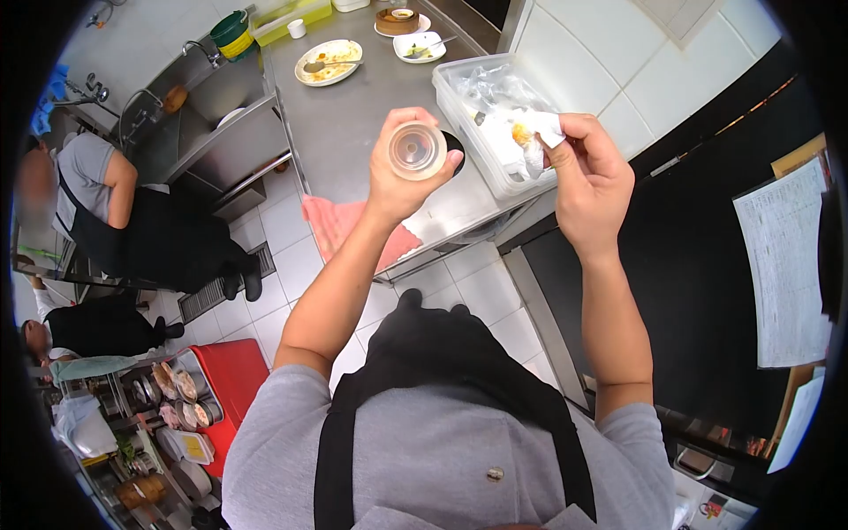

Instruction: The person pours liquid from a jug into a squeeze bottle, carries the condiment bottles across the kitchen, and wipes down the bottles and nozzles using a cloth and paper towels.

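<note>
My left hand (395, 190) is wrapped round a clear, round cup (416, 151), seen from above, over the steel counter (340, 132). Pinched between the thumb and fingers of my right hand (594, 181) is a white, crumpled tissue (535, 132) with an orange-yellow stain. The tissue is over a translucent plastic bin (510, 185) that holds clear plastic wrap and white waste. Just right of the cup, a dark round thing on the counter is partly hidden by my left hand. A pink cloth (331, 221) lies on the counter's near edge.
A used plate (347, 78) with a spoon, a white dish (430, 54) and a bamboo steamer (397, 24) stand at the counter's back. Sinks (212, 93) are on the left. Two people (88, 168) (88, 331) stand at left, near a red surface (231, 380).
</note>
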Available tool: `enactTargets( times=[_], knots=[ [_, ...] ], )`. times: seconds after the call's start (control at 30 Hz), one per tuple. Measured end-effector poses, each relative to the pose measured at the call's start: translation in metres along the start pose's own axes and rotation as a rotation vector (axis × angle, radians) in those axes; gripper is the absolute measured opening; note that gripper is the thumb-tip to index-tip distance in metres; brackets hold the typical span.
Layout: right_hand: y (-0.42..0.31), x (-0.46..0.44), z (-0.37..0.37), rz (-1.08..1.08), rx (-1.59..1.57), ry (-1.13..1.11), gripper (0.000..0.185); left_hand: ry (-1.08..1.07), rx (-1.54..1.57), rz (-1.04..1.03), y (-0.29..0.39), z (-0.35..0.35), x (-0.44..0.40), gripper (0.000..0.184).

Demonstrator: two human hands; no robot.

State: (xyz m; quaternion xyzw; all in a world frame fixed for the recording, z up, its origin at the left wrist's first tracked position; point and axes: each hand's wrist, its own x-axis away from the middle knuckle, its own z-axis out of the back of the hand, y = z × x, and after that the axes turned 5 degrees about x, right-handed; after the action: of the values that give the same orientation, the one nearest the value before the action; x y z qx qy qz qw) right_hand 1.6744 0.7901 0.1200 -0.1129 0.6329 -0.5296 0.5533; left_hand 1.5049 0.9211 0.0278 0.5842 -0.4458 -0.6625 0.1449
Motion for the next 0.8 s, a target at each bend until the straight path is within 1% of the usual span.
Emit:
enactTargets(
  times=[0.07,0.1,0.17,0.3,0.37,0.4,0.47,0.5,0.57,0.6,0.63,0.67,0.7,0.73,0.8],
  knots=[
    [-0.002,0.002,-0.004,0.054,-0.011,0.008,0.011,-0.049,0.227,0.174,0.000,0.001,0.001,0.048],
    [-0.004,0.002,-0.005,0.051,-0.010,0.011,0.011,-0.051,0.228,0.177,0.000,0.000,0.002,0.048],
    [-0.006,0.000,-0.006,0.003,-0.066,0.026,0.012,-0.044,0.334,0.305,0.003,-0.002,0.001,0.050],
    [-0.001,-0.005,-0.004,-0.007,-0.084,0.030,0.012,-0.062,0.305,0.293,0.009,-0.005,0.001,0.047],
    [0.003,-0.009,-0.003,-0.002,-0.059,0.062,0.012,-0.081,0.190,0.232,0.009,-0.003,0.000,0.044],
    [0.006,-0.012,-0.002,0.001,-0.052,0.065,0.012,-0.084,0.197,0.230,0.008,-0.002,0.000,0.044],
    [0.016,-0.020,0.001,-0.029,-0.118,0.088,0.013,-0.084,0.098,0.241,0.005,0.000,0.000,0.042],
    [0.028,-0.026,0.004,-0.023,-0.104,0.098,0.013,-0.094,0.112,0.235,0.000,0.002,0.000,0.042],
    [0.069,-0.037,0.012,-0.102,-0.028,0.157,0.016,-0.130,0.061,0.270,-0.010,0.005,0.003,0.039],
    [0.099,-0.046,0.023,-0.085,0.296,0.135,0.024,-0.152,0.074,0.273,-0.011,0.005,0.004,0.039],
    [0.132,-0.045,0.038,-0.078,0.618,0.112,0.033,-0.134,0.027,0.334,-0.012,0.006,0.005,0.038],
    [0.166,-0.026,0.055,-0.098,0.629,0.140,0.033,-0.122,-0.024,0.393,-0.014,0.007,0.006,0.037],
    [0.203,-0.004,0.073,-0.256,0.912,0.178,0.035,-0.148,-0.098,0.438,-0.020,0.012,0.008,0.041],
    [0.228,0.015,0.089,-0.426,1.190,0.213,0.037,-0.190,-0.090,0.435,-0.022,0.012,0.009,0.041],
    [0.229,0.080,0.105,-0.447,1.086,0.239,0.039,-0.268,-0.190,0.483,-0.023,0.014,0.016,0.039]
  ],
)
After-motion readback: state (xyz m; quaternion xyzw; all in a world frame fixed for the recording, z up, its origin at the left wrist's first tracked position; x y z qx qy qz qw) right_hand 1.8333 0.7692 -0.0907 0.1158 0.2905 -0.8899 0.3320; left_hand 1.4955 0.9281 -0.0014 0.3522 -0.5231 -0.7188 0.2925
